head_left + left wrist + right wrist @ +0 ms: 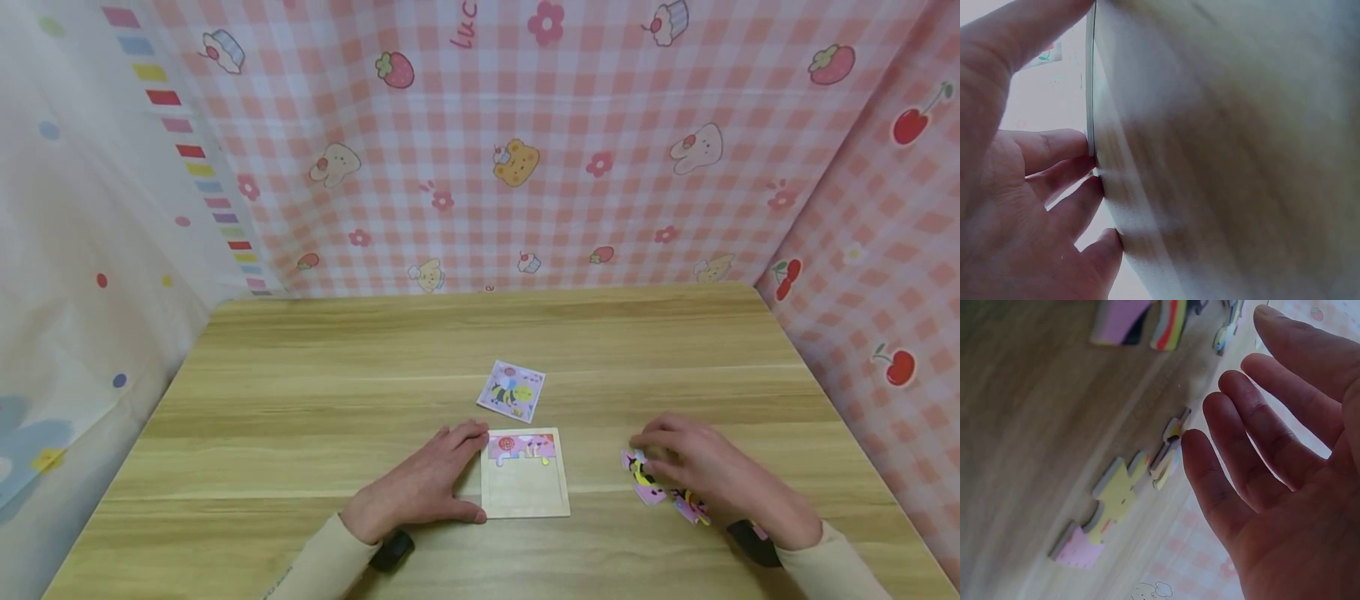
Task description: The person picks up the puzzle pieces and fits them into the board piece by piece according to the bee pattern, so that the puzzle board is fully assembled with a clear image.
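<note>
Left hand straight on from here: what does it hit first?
The wooden puzzle tray. The left hand is right at the tray's left edge, apparently touching, so there looks to be little or no gap.

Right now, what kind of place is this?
Probably a little curtained-off puzzle corner, perhaps indoors: patterned cloth hangs behind a wooden table, where a partly filled puzzle board and loose pieces lie.
</note>
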Demonstrator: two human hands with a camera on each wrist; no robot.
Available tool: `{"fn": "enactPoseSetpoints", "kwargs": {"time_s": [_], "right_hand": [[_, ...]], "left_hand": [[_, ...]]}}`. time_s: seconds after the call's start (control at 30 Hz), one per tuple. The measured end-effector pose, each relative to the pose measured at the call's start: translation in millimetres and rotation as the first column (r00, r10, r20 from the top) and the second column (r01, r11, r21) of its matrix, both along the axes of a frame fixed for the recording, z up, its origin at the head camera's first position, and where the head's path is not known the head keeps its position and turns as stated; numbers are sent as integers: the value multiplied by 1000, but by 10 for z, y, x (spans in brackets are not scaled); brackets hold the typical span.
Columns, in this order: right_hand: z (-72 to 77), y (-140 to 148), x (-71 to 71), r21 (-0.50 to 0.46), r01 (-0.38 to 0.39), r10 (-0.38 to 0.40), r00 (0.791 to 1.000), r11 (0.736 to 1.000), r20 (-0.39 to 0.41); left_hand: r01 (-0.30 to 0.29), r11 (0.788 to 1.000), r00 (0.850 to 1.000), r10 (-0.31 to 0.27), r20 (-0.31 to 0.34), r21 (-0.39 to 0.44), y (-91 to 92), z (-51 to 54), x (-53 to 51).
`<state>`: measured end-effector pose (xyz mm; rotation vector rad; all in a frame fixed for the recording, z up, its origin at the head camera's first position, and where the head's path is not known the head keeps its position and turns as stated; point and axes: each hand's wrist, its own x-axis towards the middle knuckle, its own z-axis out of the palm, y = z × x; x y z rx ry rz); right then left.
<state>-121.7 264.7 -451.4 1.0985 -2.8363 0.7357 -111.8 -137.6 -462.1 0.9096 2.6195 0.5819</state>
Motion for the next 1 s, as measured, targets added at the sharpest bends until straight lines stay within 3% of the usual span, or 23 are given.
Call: {"fn": "enactPoseSetpoints", "kwargs": {"time_s": [0.37,0.8,1.0], "right_hand": [[-43,-22,-25,47,-1,1,1000,999,6],[-3,-99,-15,109,108,-116,991,988,63],[20,-113,-20,87,129,-136,988,988,76]], "left_hand": [[2,1000,1000,-2,-1,7,-14,-12,-1],[-5,1000,1000,5,6,-12,-10,-9,6],[2,1000,1000,-2,-4,1,-9,-12,-4]]}}
